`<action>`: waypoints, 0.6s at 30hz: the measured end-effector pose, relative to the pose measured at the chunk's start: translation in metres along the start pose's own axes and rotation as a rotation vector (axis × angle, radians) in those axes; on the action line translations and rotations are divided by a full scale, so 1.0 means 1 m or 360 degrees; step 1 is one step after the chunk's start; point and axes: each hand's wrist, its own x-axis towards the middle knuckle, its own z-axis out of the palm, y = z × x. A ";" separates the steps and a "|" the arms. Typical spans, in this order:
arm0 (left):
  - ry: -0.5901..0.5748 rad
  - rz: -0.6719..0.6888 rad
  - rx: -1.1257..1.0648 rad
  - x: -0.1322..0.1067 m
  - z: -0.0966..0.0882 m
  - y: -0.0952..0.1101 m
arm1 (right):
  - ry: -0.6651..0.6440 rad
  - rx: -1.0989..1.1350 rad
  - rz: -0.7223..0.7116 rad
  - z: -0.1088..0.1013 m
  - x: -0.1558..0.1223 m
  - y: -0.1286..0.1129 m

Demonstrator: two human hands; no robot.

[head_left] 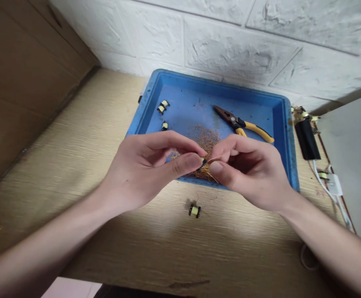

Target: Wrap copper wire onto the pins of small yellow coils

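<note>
My left hand (146,165) pinches a small black-and-yellow coil bobbin (203,161) between thumb and forefinger, above a blue plastic tray (211,85). My right hand (245,169) meets it from the right, its thumb and forefinger pinching a thin copper wire (213,158) at the bobbin. Below both hands lies a tangle of fine copper wire (208,140) in the tray. Two similar taped coils (163,106) (164,126) rest at the tray's left side. Yellow-handled needle-nose pliers (242,123) lie to the right.
Another taped coil (194,210) stands on the wood-grain table (230,256) in front of the tray. To the right are a black cylindrical component (307,140) and a white cable (326,188). A white brick-textured wall (230,37) rises behind, with cardboard (22,70) at left.
</note>
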 end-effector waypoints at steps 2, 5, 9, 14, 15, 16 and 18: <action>0.0007 0.0004 -0.0021 0.000 0.001 0.000 | 0.0014 0.0022 -0.0034 0.000 0.002 -0.001; 0.0006 -0.0006 -0.0011 0.001 0.001 0.001 | 0.0025 0.0005 -0.0076 0.001 0.002 -0.002; 0.0008 -0.0023 0.0013 0.000 0.000 0.002 | 0.0007 -0.0022 -0.0091 0.001 0.002 -0.001; -0.0024 -0.0021 -0.0019 0.000 0.000 0.002 | 0.0010 -0.0029 -0.0120 0.000 0.001 -0.002; -0.0029 -0.0016 -0.0011 0.000 0.000 0.002 | 0.0012 -0.0034 -0.0123 0.000 0.001 -0.002; -0.0032 -0.0011 0.0001 -0.001 0.000 0.002 | 0.0015 -0.0040 -0.0127 0.000 0.001 -0.002; -0.0032 0.0003 0.0027 -0.001 0.000 0.002 | 0.0024 -0.0061 -0.0141 0.001 0.001 -0.002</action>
